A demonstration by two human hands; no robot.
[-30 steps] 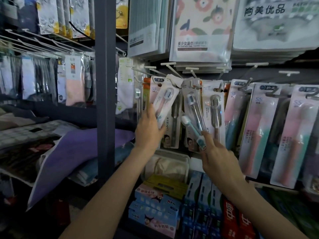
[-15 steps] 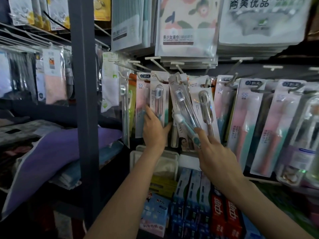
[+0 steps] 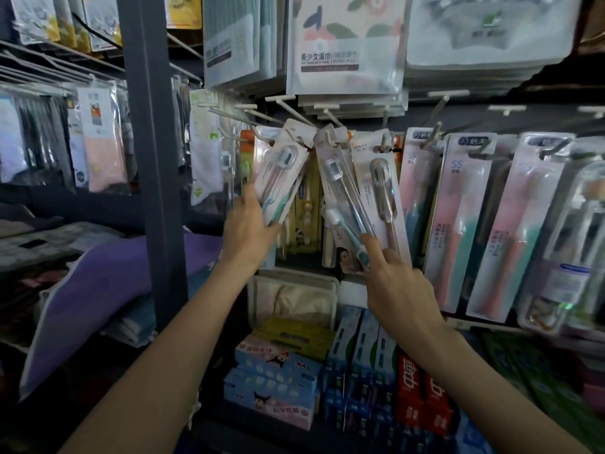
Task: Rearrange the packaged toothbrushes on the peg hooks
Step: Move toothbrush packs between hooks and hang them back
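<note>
Post: grey upright post (image 3: 154, 158), the landmark; everything below lies to its right.
Left hand: left hand (image 3: 250, 224) nearest the post, gripping the lower end of a tilted toothbrush pack (image 3: 278, 178) whose top sits at a peg hook (image 3: 262, 134).
Right hand: right hand (image 3: 397, 283) farther right, fingers (image 3: 371, 247) pinching a slanted clear pack (image 3: 343, 188).
Risk: tilted packs may slip off their hooks if pulled sideways, or snag neighbouring packs.
</note>
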